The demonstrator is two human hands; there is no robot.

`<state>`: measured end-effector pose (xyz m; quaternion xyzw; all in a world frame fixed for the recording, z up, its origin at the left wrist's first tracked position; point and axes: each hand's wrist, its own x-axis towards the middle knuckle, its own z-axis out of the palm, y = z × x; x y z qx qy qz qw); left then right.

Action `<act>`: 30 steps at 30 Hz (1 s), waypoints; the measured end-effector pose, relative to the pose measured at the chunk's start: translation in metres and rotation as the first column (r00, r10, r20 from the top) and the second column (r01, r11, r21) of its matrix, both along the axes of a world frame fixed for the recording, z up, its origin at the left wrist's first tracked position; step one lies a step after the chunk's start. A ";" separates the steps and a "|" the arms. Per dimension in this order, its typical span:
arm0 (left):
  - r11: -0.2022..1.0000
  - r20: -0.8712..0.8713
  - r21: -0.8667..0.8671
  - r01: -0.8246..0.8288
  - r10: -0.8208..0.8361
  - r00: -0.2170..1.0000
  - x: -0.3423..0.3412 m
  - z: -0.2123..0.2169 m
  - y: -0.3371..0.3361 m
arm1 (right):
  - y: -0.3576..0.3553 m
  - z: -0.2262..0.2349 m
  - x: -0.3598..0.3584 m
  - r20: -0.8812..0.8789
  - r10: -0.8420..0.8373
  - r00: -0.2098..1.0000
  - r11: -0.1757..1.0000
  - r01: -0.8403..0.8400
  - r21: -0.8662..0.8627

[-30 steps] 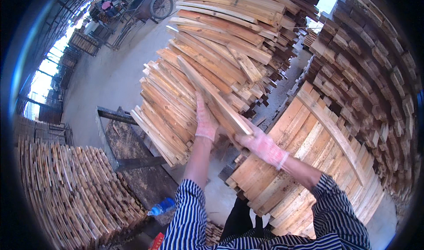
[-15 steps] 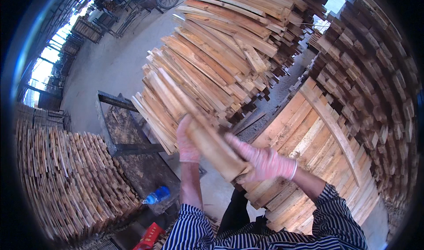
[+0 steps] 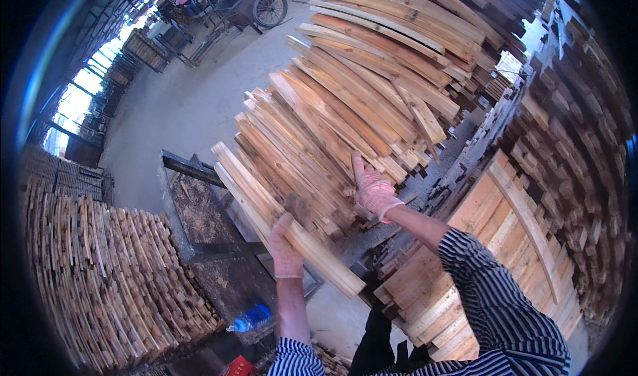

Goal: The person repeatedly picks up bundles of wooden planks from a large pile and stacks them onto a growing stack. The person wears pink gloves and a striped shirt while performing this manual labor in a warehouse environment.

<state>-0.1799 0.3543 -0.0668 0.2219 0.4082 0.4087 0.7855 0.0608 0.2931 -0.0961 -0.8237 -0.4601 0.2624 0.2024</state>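
My left hand (image 3: 286, 246), in a pale pink glove, is closed around a light wooden board (image 3: 325, 264). That board slants from the near side of the stack toward my body, and a second pale board (image 3: 240, 195) lies along its left side. Further right, my right hand (image 3: 376, 191), gloved the same way, grips the near end of a wooden board (image 3: 309, 113) on the big stack. Its thumb lies along the top, while the other fingers are partly hidden. Striped sleeves cover both forearms.
A dark metal frame (image 3: 174, 206) with sawdust stands at left, a blue bottle (image 3: 251, 317) near it. Wood stacks (image 3: 113, 276) rise at far left and right (image 3: 565, 150). A board pile (image 3: 458, 276) sits beside my right arm. A wheeled cart (image 3: 256, 7) is far off.
My right hand has left the board that both hands held and moved up and away to the stack. The left hand keeps the board, now lower and steadier. The view has shifted slightly.
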 end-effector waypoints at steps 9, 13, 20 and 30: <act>0.998 -0.258 -0.022 0.052 -0.056 0.965 -0.032 -0.039 -0.004 | 0.032 -0.070 0.005 -0.007 0.000 1.000 0.998 0.000 -0.057; 0.983 -0.150 -0.038 0.182 -0.186 0.971 -0.002 -0.028 -0.008 | 0.006 -0.039 -0.002 -0.314 0.038 0.949 0.999 -0.024 0.049; 0.967 -0.142 0.099 0.233 -0.218 0.965 0.032 0.006 -0.033 | -0.155 0.132 -0.056 -0.445 0.222 0.867 0.958 -0.280 -0.068; 0.957 -0.162 -0.081 0.278 -0.288 0.944 -0.011 0.024 -0.157 | -0.239 0.115 -0.106 -0.619 0.090 0.780 0.996 -0.083 0.040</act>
